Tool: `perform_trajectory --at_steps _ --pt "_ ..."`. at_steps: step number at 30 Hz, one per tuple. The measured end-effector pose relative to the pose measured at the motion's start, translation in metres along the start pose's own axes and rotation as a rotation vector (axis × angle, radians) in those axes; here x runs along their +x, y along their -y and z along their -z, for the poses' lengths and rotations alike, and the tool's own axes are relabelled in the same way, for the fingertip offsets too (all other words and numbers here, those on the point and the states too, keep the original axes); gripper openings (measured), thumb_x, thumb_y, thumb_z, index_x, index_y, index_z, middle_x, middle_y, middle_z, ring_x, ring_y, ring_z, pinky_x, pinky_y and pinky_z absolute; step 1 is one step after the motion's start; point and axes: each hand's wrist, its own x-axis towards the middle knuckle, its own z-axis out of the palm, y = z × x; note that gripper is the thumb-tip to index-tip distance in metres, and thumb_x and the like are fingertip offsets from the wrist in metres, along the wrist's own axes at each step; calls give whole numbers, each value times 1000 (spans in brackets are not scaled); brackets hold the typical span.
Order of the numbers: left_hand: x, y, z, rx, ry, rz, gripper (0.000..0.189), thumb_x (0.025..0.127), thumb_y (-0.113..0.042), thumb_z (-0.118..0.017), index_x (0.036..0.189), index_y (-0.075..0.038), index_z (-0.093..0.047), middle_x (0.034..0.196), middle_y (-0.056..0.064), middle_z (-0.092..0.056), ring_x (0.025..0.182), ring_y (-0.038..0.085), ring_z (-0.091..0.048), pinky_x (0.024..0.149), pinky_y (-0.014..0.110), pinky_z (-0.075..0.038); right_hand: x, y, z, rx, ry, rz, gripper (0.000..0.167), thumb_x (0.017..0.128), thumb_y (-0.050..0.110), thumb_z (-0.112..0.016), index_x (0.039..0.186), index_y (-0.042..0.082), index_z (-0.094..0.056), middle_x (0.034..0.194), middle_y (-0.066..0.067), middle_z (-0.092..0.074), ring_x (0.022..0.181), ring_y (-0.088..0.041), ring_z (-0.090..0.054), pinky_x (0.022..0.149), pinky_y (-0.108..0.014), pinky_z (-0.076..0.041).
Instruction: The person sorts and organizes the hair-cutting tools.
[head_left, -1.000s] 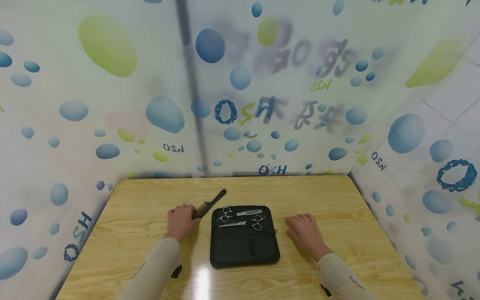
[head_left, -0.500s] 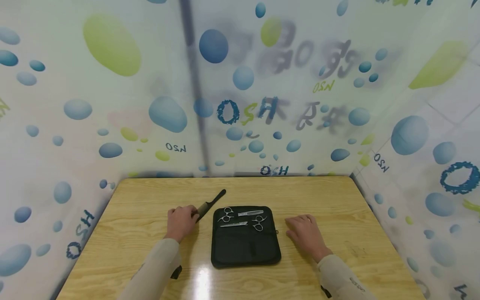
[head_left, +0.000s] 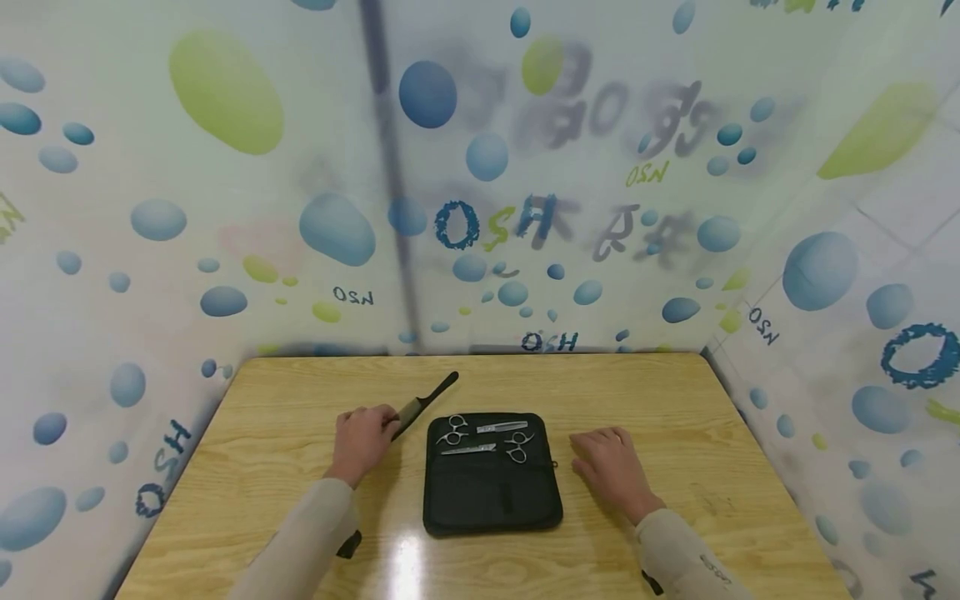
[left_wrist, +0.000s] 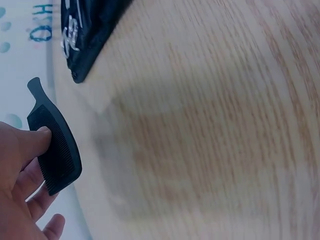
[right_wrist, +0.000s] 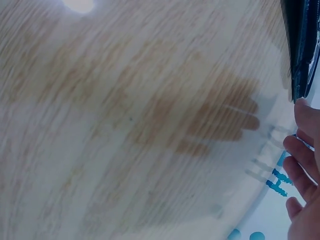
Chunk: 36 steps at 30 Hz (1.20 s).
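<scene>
The left hand (head_left: 363, 443) pinches a black comb (left_wrist: 61, 150) between thumb and fingers, its handle pointing far and right. The right hand (head_left: 609, 467) — fingers loosely bent — is just right of a black case (head_left: 465, 500), whose far half holds silver scissors (head_left: 502, 427), on the wooden table (head_left: 262, 433).

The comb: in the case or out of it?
Out. The left hand pinches the comb, and both the head and left wrist views show it apart from the black case.
</scene>
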Motion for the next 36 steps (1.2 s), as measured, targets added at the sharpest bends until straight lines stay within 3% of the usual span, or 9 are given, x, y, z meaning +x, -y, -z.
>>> perform_trajectory --at_steps 7,19,31,36 --pt "-3 -9 3 -15 -19 -30 17 93 -26 -66 104 -15 -72 104 3 -75 106 33 -63 103 62 -36 2 2 -1 -10 -60 37 36 81 22 -79 114 12 -71 107 -4 -74 103 -25 -64 100 -50 -40" --pt "-14 -23 2 -38 -30 -125 12 90 -26 -70 98 -18 -73 94 -1 -75 97 27 -65 100 58 -40 5 6 -1 -7 -62 59 38 81 23 -79 117 13 -70 109 -3 -73 104 -25 -64 101 -50 -41" --pt "-25 -46 1 -102 17 -283 9 88 -22 -71 96 -17 -73 89 -5 -74 90 22 -66 96 54 -43 17 28 -2 10 -189 158 45 79 24 -81 121 14 -68 107 -1 -72 102 -23 -63 99 -49 -41" --pt "-31 -58 -1 -114 28 -367 8 87 -19 -72 93 -15 -73 86 -5 -74 82 19 -65 92 52 -46 20 36 -5 17 -198 162 56 78 26 -82 130 16 -62 119 -1 -69 107 -23 -62 100 -49 -41"
